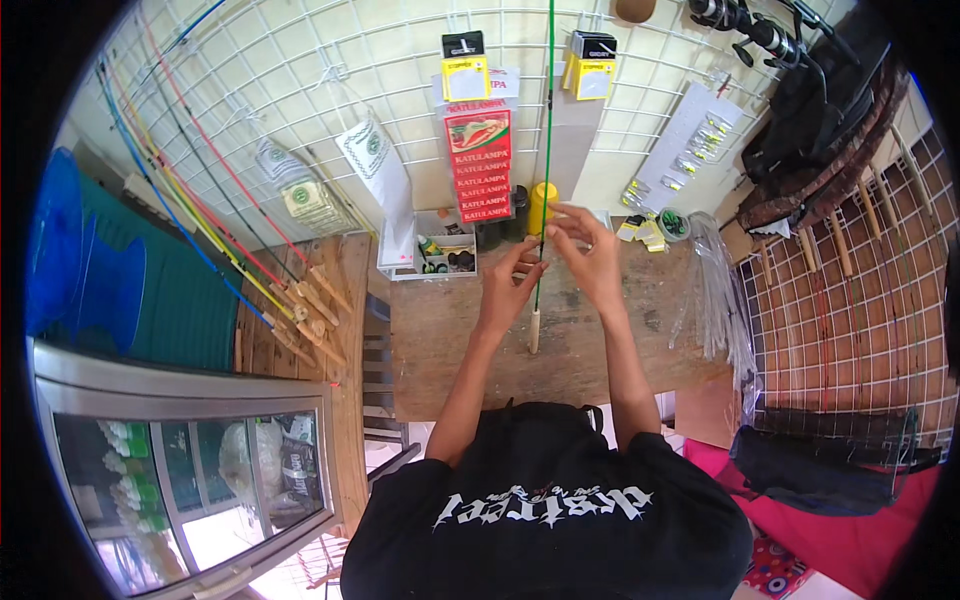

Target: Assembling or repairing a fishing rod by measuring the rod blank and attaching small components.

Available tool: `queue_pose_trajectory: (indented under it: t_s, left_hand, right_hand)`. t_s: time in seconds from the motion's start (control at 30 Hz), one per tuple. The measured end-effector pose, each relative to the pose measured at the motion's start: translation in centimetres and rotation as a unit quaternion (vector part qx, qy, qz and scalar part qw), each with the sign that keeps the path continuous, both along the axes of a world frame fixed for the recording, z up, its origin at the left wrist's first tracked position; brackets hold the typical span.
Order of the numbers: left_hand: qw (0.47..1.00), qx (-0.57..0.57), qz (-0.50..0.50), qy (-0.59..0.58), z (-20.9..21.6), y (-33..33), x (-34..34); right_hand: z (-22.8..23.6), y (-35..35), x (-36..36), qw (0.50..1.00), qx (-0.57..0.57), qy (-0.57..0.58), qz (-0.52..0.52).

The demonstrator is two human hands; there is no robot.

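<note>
A slim green fishing rod [550, 100] stands nearly upright in front of me, its pale handle [534, 332] low over the wooden table. My left hand [512, 285] is closed around the dark part of the shaft above that handle, pinching it between thumb and fingers. Slightly higher, my right hand [588, 255] has its fingers bent in at the rod's right side. Whatever its fingertips pinch there is too small to make out. Just behind the hands is a yellow round container [543, 200].
The wooden table [440, 340] carries a white box of small parts [435, 262] and clear plastic sleeves [712, 290]. Coloured rods [215, 265] lean at left beside a glass cabinet [190, 490]. Small packets [480, 165] hang from the wire grid; a dark bag [820, 130] hangs at right.
</note>
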State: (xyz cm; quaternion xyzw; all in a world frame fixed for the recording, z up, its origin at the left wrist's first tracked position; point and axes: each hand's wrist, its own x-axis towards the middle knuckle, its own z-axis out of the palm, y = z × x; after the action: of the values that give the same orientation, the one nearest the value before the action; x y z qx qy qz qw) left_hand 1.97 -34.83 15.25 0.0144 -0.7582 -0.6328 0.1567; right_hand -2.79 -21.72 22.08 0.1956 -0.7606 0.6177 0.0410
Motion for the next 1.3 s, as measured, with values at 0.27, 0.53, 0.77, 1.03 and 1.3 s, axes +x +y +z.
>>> queue_pose_trajectory:
  t_s: [0.27, 0.53, 0.77, 1.03, 1.3]
  left_hand:
    - [0.996, -0.032, -0.064, -0.055, -3.5, -0.1, 0.6]
    - [0.991, -0.037, -0.083, -0.100, -5.4, 0.3, 1.8]
    - [0.995, -0.073, -0.048, -0.054, -6.3, 1.0, 1.9]
    - [0.995, -0.078, -0.047, -0.040, -6.3, 0.9, 1.8]
    - [0.995, -0.085, -0.054, -0.024, -6.5, 0.7, 1.9]
  right_hand:
    - [-8.0, 1.4, 3.0, 0.992, -0.053, -0.105, -0.045]
    - [-11.0, 2.7, 3.3, 0.982, -0.059, -0.177, -0.027]
    - [-10.6, 2.4, 2.9, 0.991, -0.059, -0.116, 0.016]
    - [-8.5, 2.0, 3.2, 0.993, -0.025, -0.118, 0.005]
    - [-9.5, 1.9, 3.2, 0.992, -0.046, -0.113, 0.008]
